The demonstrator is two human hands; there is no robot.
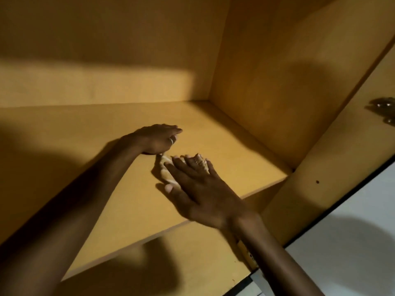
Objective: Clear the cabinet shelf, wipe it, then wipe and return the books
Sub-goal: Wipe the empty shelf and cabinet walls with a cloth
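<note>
The yellow wooden cabinet shelf [235, 150] fills the view, and no books are on it. A small pale cloth [165, 170] lies crumpled on the shelf board near its middle. My right hand [198, 189] lies flat on top of the cloth with spread, straight fingers pressing it down. My left hand [157, 138], with a ring on one finger, rests on the shelf just left of and behind the cloth, fingers pointing right and holding nothing. Most of the cloth is hidden under my right hand.
The cabinet's back wall [106, 50] and right side wall [277, 92] close in the shelf. A metal hinge [382, 110] sits on the open door [333, 167] at the right. A white surface [352, 242] lies at the lower right.
</note>
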